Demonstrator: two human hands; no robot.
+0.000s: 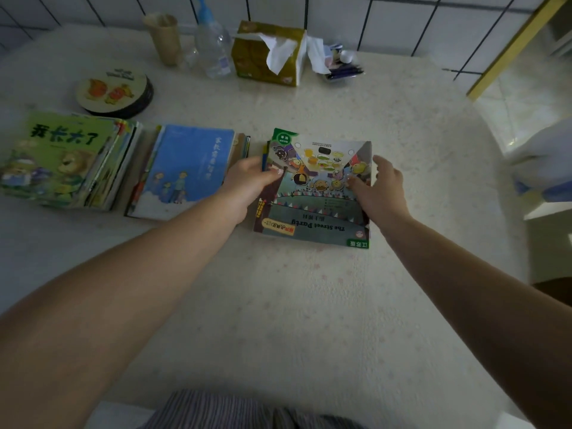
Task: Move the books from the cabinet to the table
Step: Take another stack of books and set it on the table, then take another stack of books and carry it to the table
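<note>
A: What are the hands doing?

B: The left hand (247,184) is clamped on the left edge of the Street Party stack (312,193), thumb on the top cover and fingers curled down the side. The right hand (379,190) lies on the stack's right edge with fingers spread and apart; its thumb touches the cover, but it grips nothing.

A: And where is that stack?

B: On the table (309,305), flat, a little past the middle toward 12 o'clock. The top cover reads upside down to the wearer, its title along the near edge. Thin spines show beneath it at the left, so several books lie under the top one.

A: What else is around?

B: At 9 o'clock from the stack, just beside the left hand, lies the blue book pile (185,171). Further out at 9 o'clock, touching or nearly touching it, sits the green book pile (62,159). At 10 o'clock, beyond those piles, is a round tin (114,91). Along the far edge at 12 o'clock stand a paper cup (165,38), a clear bottle (213,48) and a tissue pack (269,54) with a sheet pulled out; a small tray of pens (343,68) sits just right of it.
</note>
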